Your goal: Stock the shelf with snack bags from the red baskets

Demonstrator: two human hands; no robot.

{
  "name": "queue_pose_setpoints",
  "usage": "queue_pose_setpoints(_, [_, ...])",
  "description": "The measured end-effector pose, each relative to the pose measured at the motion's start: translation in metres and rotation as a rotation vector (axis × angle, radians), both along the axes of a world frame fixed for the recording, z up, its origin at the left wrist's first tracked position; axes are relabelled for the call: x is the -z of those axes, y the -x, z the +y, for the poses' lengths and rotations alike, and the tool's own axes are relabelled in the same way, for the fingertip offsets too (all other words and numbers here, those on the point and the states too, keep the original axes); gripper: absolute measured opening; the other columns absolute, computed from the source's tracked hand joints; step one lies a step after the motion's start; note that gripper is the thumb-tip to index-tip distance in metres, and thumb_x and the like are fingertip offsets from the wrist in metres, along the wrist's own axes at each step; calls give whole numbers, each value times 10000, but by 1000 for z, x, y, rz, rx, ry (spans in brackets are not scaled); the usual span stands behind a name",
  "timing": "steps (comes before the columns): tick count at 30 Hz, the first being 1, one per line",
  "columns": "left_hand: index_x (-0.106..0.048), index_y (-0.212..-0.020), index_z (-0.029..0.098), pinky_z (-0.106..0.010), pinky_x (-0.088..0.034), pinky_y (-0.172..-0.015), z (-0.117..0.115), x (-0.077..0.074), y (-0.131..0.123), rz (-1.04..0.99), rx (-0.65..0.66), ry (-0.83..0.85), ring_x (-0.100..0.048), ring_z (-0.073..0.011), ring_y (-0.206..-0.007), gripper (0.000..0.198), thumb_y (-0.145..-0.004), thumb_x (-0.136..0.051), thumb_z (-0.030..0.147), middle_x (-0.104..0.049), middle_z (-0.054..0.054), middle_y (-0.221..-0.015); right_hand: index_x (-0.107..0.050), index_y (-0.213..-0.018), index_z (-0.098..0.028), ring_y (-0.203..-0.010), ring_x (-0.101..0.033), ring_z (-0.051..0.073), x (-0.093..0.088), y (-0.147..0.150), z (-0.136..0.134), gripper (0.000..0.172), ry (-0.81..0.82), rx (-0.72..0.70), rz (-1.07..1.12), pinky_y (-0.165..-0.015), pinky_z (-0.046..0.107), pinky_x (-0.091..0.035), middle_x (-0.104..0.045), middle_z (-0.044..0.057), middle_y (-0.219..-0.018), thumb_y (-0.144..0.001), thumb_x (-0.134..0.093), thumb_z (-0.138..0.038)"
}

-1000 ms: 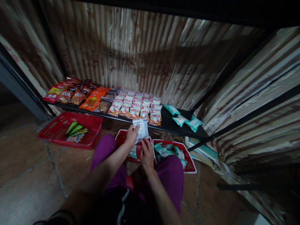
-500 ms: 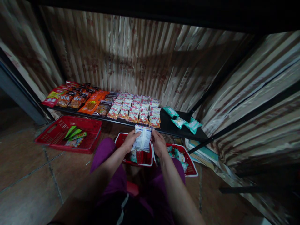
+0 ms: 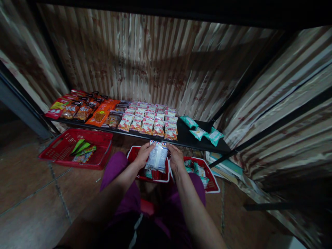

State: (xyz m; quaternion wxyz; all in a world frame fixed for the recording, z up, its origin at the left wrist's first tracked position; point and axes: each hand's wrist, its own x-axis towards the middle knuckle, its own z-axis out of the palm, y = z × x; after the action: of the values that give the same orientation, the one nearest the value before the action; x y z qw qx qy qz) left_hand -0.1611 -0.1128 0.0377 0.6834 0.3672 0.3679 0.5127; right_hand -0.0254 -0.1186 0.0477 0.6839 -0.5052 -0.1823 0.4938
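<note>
Between my two hands is a white snack bag (image 3: 157, 157), its printed back toward me and its striped edge at the top. My left hand (image 3: 144, 154) grips its left side, thumb on the front. At its upper right corner, my right hand (image 3: 175, 155) has its fingers closed on the edge. The bag hangs over a small red basket (image 3: 131, 156) with a white rim, where a few green packs show. Just beyond, rows of white and orange snack bags (image 3: 147, 125) lie on a low black shelf (image 3: 185, 136).
Green packs (image 3: 198, 133) lie at the shelf's right end, red and orange bags (image 3: 100, 113) at its left. A second white-rimmed basket (image 3: 213, 183) with green packs stands right. A wide red basket (image 3: 103, 152) holds colourful packets. A slanting black bar (image 3: 249, 141) crosses at right.
The snack bag has dropped slightly and tilted a little, still held in both hands. My view has shifted a little; the goods on the shelf look the same.
</note>
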Motion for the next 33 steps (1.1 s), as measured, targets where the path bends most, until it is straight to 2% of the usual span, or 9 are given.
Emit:
queue_pose_setpoints(6, [-672, -721, 136, -224, -389, -521, 2, 0, -7, 21, -114, 60, -507, -97, -487, 405, -550, -761, 492, -606, 10, -567, -691, -646, -166, -492, -580, 102, 1, 3, -2, 255, -12, -2, -14, -503, 213, -462, -685, -28, -581, -446, -824, -253])
queue_pose_setpoints(12, [-681, -712, 144, -232, -399, -545, 1, -3, -7, -11, -141, 53, -517, -103, -509, 350, -572, -753, 456, -612, -1, -590, -676, -638, -176, -478, -579, 101, 1, 6, 0, 256, -18, 54, -9, -483, 208, -461, -681, -40, -569, -437, -816, -252])
queue_pose_setpoints(15, [-685, -740, 154, -234, -413, -586, 1, -4, -5, 0, -96, 45, -548, -116, -573, 361, -582, -743, 473, -638, -12, -651, -668, -642, -174, -483, -589, 107, 1, 5, 3, 280, -7, 75, -7, -484, 214, -473, -685, -38, -577, -423, -824, -250])
queue_pose_setpoints(19, [-694, -853, 177, -214, -409, -613, -3, -4, 3, 62, 35, 34, -570, -119, -673, 395, -620, -720, 495, -682, -28, -813, -645, -642, -175, -460, -579, 111, 2, -1, 9, 294, 26, 121, -17, -455, 219, -467, -658, -51, -528, -431, -830, -265])
queue_pose_setpoints(23, [-691, -924, 179, -210, -410, -625, -11, 0, 9, 122, 161, 64, -586, -125, -705, 423, -633, -721, 484, -690, -36, -869, -622, -630, -183, -470, -580, 120, 1, -9, 14, 281, 61, 166, -32, -457, 227, -471, -636, -56, -500, -455, -828, -259])
queue_pose_setpoints(26, [-678, -979, 171, -243, -433, -678, -15, 6, 9, 80, 227, 55, -612, -153, -748, 467, -616, -752, 455, -697, -51, -893, -607, -620, -191, -464, -567, 116, -1, -11, 17, 278, 75, 187, -40, -458, 227, -470, -628, -61, -492, -458, -826, -243])
queue_pose_setpoints(29, [-679, -946, 137, -279, -448, -714, -17, 12, 5, 24, 222, 49, -623, -170, -730, 482, -590, -779, 446, -704, -70, -853, -597, -607, -195, -449, -551, 114, -3, -11, 19, 265, 79, 176, -48, -451, 227, -465, -615, -65, -476, -468, -816, -246])
queue_pose_setpoints(33, [-684, -899, 123, -286, -452, -702, -14, 18, 3, 44, 122, 52, -624, -174, -702, 454, -584, -781, 436, -704, -64, -794, -629, -642, -183, -478, -567, 111, -2, -10, 18, 240, 51, 99, -58, -464, 216, -458, -627, -54, -514, -511, -789, -304])
